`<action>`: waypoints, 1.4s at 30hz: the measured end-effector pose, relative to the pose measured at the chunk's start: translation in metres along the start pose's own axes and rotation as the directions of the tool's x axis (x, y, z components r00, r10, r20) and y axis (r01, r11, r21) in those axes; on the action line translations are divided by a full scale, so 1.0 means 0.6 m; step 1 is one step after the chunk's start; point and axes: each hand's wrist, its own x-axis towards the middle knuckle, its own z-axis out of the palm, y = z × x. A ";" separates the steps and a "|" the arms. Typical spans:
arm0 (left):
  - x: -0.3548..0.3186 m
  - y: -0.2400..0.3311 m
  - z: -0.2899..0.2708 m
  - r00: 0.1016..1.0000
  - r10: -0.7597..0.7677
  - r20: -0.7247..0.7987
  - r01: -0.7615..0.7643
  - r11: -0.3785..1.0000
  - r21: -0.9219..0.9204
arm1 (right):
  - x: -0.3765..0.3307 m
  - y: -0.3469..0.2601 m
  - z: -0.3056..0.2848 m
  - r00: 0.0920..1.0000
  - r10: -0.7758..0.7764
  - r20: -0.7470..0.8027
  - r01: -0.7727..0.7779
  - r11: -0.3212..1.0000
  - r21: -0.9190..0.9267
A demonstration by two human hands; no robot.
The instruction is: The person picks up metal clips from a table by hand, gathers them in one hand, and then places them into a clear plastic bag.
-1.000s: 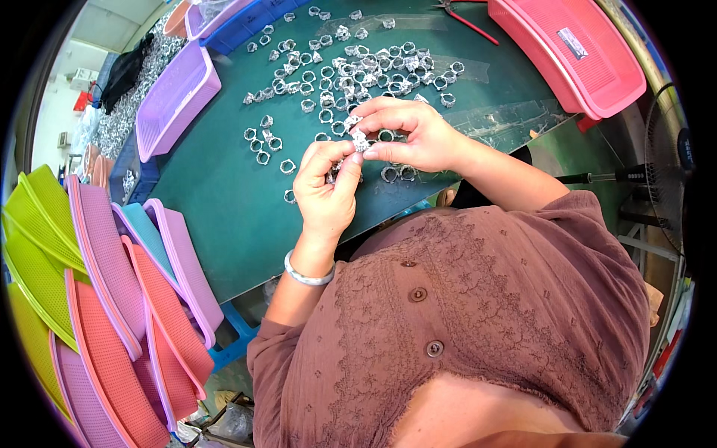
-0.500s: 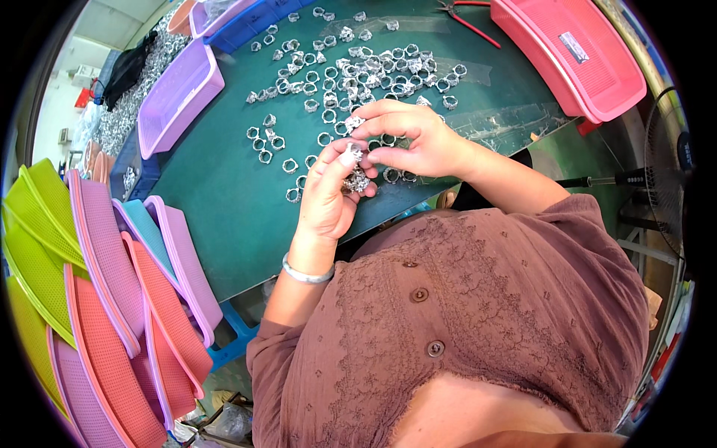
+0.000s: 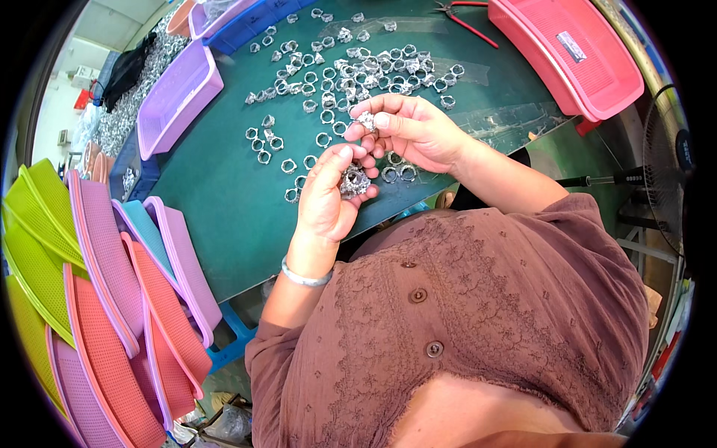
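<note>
My left hand (image 3: 327, 188) is curled around a few silvery rings (image 3: 354, 181) gathered in its palm, near the table's front edge. Thumb and fingers of my right hand (image 3: 415, 133) pinch one silvery ring (image 3: 367, 121) just above the left fingertips. The two hands' fingertips meet or nearly meet. Beyond them, many loose silvery rings (image 3: 388, 69) lie spread over the green tabletop (image 3: 231, 224). A pair of rings (image 3: 398, 174) rests just below my right hand. What the hidden fingers touch cannot be made out.
A pink basket (image 3: 597, 67) stands at the far right, beside red-handled pliers (image 3: 476, 31). A purple basket (image 3: 179, 97) sits at the left edge. Stacked coloured baskets (image 3: 104, 299) fill the lower left. A black fan (image 3: 665, 172) stands at the right.
My right hand has drawn slightly away from the left, turning so the ring in its pinch shows. The left thumb has shifted off the ring that was upright at its tip.
</note>
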 end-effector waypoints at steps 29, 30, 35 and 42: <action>0.000 0.000 0.015 0.993 0.064 0.103 -0.074 0.993 0.097 | -0.015 -0.004 0.015 0.974 -0.215 0.065 0.221 0.866 -0.448; 0.000 0.000 0.012 0.992 0.057 0.112 -0.066 0.994 0.086 | -0.013 -0.006 0.007 0.964 -0.254 0.082 0.260 0.819 -0.511; -0.001 0.004 -0.013 0.959 0.077 0.272 -0.017 0.976 -0.215 | -0.010 -0.025 -0.021 0.922 -0.378 0.087 0.177 0.212 -0.961; 0.007 -0.002 -0.036 0.978 0.107 0.181 -0.052 0.956 -0.288 | -0.005 0.000 -0.017 0.937 -0.224 0.269 0.169 -0.385 -0.907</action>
